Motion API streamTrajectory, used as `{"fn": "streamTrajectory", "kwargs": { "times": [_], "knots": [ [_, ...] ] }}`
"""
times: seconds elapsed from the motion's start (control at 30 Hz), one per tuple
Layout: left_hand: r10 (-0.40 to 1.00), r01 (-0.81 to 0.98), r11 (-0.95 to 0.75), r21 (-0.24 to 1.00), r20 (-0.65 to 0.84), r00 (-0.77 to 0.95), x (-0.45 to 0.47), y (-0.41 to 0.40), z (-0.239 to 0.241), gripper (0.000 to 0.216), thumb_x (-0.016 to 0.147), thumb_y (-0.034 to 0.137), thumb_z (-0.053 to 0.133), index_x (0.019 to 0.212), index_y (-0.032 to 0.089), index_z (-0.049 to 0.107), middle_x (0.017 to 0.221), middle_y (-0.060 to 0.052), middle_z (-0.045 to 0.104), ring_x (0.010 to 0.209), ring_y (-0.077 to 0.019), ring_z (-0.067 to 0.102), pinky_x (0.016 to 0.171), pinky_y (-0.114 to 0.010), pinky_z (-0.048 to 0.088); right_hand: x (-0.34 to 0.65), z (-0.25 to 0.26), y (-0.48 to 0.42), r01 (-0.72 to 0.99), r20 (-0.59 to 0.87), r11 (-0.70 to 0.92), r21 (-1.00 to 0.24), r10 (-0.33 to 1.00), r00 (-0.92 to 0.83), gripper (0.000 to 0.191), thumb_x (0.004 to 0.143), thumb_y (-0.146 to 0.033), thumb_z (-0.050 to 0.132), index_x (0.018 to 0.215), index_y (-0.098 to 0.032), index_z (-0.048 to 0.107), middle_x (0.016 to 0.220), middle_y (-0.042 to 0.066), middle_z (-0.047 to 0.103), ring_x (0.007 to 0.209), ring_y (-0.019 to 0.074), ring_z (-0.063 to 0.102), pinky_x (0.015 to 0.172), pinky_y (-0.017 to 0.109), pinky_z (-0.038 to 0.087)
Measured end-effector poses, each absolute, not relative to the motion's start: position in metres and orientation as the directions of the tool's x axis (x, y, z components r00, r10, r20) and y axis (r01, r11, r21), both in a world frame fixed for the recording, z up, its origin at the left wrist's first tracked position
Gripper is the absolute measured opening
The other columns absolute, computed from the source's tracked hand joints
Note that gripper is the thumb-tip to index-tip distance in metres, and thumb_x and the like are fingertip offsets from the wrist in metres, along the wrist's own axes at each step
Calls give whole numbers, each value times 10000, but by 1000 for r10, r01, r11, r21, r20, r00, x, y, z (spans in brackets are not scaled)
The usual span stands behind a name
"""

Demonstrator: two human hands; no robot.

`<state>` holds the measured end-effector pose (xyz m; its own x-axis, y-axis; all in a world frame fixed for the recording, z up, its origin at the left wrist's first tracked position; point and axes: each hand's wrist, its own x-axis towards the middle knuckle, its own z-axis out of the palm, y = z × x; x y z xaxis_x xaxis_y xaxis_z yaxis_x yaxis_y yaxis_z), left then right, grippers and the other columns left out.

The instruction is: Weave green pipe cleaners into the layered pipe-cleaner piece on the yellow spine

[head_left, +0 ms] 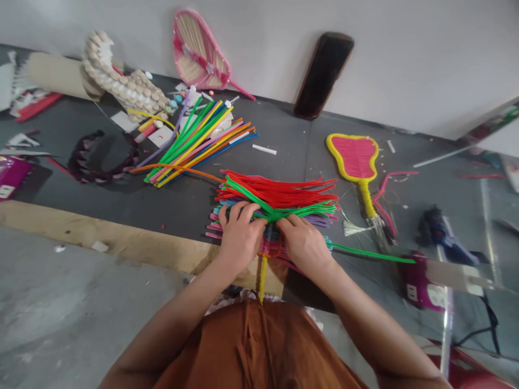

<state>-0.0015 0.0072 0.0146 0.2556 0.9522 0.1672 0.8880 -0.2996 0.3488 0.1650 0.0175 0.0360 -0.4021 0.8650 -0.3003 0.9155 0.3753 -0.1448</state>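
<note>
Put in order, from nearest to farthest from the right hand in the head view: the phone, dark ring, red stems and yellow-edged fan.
From the right hand:
1. Red stems: just beyond it.
2. Yellow-edged fan: beyond, rightward.
3. Phone: against the wall.
4. Dark ring: far left.

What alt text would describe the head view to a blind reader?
A person's left hand and right hand touch a red, green and purple pipe-cleaner bundle on a dark grey table. Beyond are loose multicoloured pipe cleaners, a yellow-rimmed pink fan and a black rectangular phone.
</note>
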Motion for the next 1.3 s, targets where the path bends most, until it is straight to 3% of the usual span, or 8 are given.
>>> {"fn": "streamTrajectory", "kwargs": {
  "times": [0.23,0.5,0.83,1.07,1.3],
  "knots": [
    [957,897,-288,335,142,254,1,6,13,127,880,208,589,873,211,716,1234,-66,632,1177,-296,482,1038,-554,303,163,33,17,925,-270,363,-114,885,-380,208,964,-174,429,1012,-214,628,981,62,634,911,200,571,722,287,360],
    [942,888,-326,323,189,277,-6,0,11,185,921,226,532,1015,222,691,1243,-83,629,1210,-280,508,1090,-551,274,163,28,15,925,-188,361,-117,907,-377,194,968,-201,437,1006,-245,622,985,38,638,907,183,577,661,279,339],
    [935,889,-340,306,216,282,-9,2,10,188,930,280,529,900,213,702,1232,-94,619,1182,-290,501,1050,-518,330,163,26,14,923,-181,370,-105,906,-383,212,973,-209,419,975,-233,629,959,50,643,887,178,576,652,277,326],
    [928,889,-358,286,212,305,-9,4,12,155,912,252,547,895,229,699,1218,-84,613,1169,-286,498,1021,-516,335,163,24,14,920,-171,371,-124,906,-388,211,975,-205,422,976,-217,632,923,46,635,868,181,578,661,283,329],
    [938,907,-337,251,173,301,-6,10,15,163,877,219,557,760,195,667,1229,-91,607,1165,-299,489,973,-508,365,163,25,13,925,-184,359,-122,908,-377,187,958,-181,437,950,-214,622,928,51,636,862,183,575,671,284,336]
  ]
}}
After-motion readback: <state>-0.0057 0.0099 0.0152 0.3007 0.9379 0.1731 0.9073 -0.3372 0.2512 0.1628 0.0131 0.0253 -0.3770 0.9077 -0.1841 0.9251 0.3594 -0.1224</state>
